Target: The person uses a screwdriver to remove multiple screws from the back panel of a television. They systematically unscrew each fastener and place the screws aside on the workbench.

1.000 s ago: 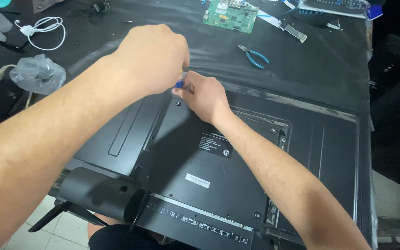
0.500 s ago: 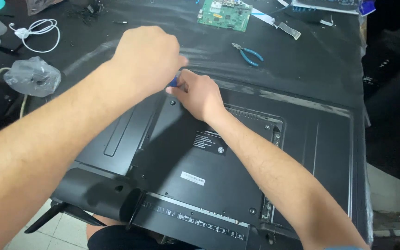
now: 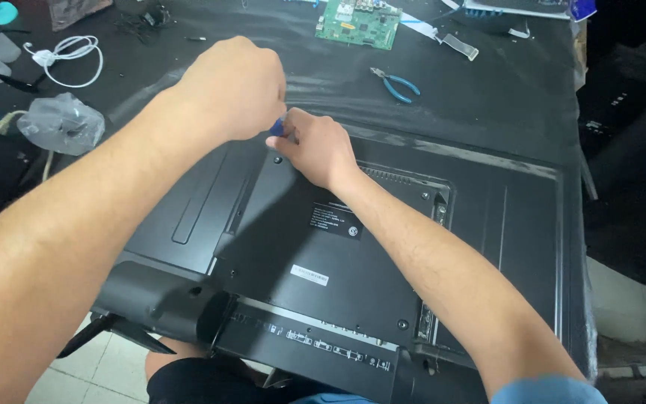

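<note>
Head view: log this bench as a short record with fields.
left hand: fist closed on a blue-handled tool
right hand: fingers at the tool's lower end, resting on the TV back
TV: face down on the black bench
pliers: beyond the TV
circuit board: far edge
white cable: far left

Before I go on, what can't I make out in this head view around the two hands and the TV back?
- Blue-handled tool: only a sliver shows; the left hand and right hand cover its tip and the screw, if any.
- Label on the TV back: too small.
- TV stand: cut off by the bottom edge.
</note>
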